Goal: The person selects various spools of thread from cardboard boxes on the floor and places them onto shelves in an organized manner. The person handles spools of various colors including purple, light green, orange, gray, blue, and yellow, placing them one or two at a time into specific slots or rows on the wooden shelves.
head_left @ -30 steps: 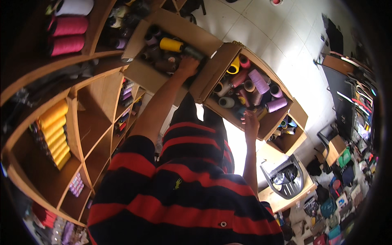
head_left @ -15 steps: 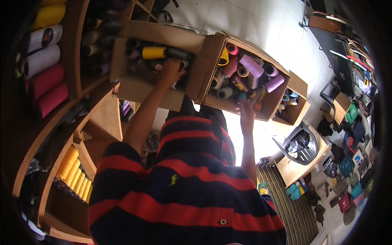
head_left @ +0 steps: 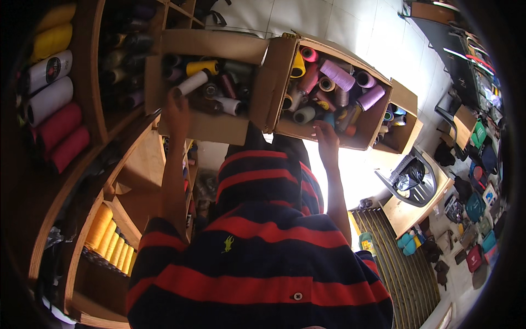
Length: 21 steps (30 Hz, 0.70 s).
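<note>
My left hand point(head_left: 176, 113) is closed on the near end of a pale grey-white thread spool point(head_left: 193, 82), held slanted over the left cardboard box point(head_left: 211, 127). Below it in that box lie a yellow spool point(head_left: 202, 67), a dark red spool point(head_left: 227, 85), another whitish spool point(head_left: 228, 106) and several dark ones. At the near rim of the right cardboard box point(head_left: 361, 141), my right hand point(head_left: 326, 137) has loosely bent fingers, with nothing visible in them. Lilac spools point(head_left: 336, 75), a pink spool point(head_left: 309, 54) and a grey spool point(head_left: 304, 114) lie jumbled inside that box.
Wooden shelves point(head_left: 101, 77) with thread cones stand at my left; a lower compartment holds yellow cones point(head_left: 107, 236). A smaller box point(head_left: 404, 98) of spools is beyond the right box. Farther right are a dark chair point(head_left: 412, 178) and many items spread on the floor.
My left hand has come up and leftward out of the left box, bringing the whitish spool. The blurred spool beside my right hand now rests in the right box; that hand has risen slightly.
</note>
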Each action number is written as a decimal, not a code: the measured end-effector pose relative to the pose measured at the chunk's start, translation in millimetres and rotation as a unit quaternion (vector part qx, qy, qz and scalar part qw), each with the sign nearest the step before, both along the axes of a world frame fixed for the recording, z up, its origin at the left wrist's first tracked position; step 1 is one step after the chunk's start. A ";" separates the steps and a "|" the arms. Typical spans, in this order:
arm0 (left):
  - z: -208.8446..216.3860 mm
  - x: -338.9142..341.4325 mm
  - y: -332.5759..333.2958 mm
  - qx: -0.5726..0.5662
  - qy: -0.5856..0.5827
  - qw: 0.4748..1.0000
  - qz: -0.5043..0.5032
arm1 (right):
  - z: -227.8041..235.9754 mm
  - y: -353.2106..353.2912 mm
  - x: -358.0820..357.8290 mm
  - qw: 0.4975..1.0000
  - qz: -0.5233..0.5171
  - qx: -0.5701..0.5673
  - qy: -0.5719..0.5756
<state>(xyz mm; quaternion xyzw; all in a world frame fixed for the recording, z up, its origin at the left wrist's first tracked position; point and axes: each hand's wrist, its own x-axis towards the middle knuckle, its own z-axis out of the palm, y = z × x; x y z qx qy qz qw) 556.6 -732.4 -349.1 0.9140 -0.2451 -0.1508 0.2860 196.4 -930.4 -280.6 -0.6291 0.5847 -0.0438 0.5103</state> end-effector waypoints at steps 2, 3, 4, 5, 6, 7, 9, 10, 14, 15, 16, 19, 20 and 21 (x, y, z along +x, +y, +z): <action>8.8 2.4 7.7 0.003 -0.006 0.999 0.051 | -1.5 3.4 2.2 1.000 -0.001 -0.002 0.002; 17.7 3.5 7.6 0.004 -0.010 0.997 0.078 | -3.5 4.4 1.9 1.000 -0.003 -0.005 -0.007; 12.3 7.3 13.9 0.006 -0.019 0.996 0.084 | -4.5 5.4 2.3 1.000 -0.004 -0.007 -0.017; 10.1 8.3 17.3 0.006 -0.028 0.997 0.076 | -4.6 6.1 2.8 1.000 0.000 -0.008 -0.013; 8.9 8.5 18.4 0.006 -0.036 0.997 0.068 | -3.7 5.9 3.4 1.000 0.004 -0.009 -0.009; 8.0 9.0 19.6 0.005 -0.045 0.997 0.060 | -3.0 6.1 4.3 1.000 0.008 -0.011 -0.004; 8.8 7.8 20.4 0.026 -0.051 0.997 0.059 | -3.8 6.9 6.5 1.000 -0.002 -0.011 -0.008; 10.1 6.3 19.8 0.036 -0.054 0.996 0.058 | -4.0 7.9 6.9 1.000 -0.007 -0.012 -0.010; 14.0 5.9 24.5 0.015 -0.061 0.994 0.085 | -4.4 10.6 6.5 1.000 0.006 -0.024 0.004; 10.9 6.0 27.3 0.011 -0.072 0.993 0.093 | -3.1 10.0 6.7 1.000 0.004 -0.021 0.002; 8.5 6.7 30.9 0.006 -0.082 0.991 0.102 | -2.5 10.3 7.7 1.000 0.002 -0.018 0.000; 9.0 8.0 37.6 -0.052 -0.094 0.984 0.140 | -1.9 10.9 10.4 1.000 0.005 -0.021 0.012; 10.5 7.4 39.1 -0.037 -0.083 0.985 0.148 | -2.2 11.8 9.3 1.000 0.008 -0.019 0.012; 15.4 7.0 36.8 -0.025 -0.075 0.985 0.156 | -4.5 11.9 8.5 1.000 0.012 -0.020 0.010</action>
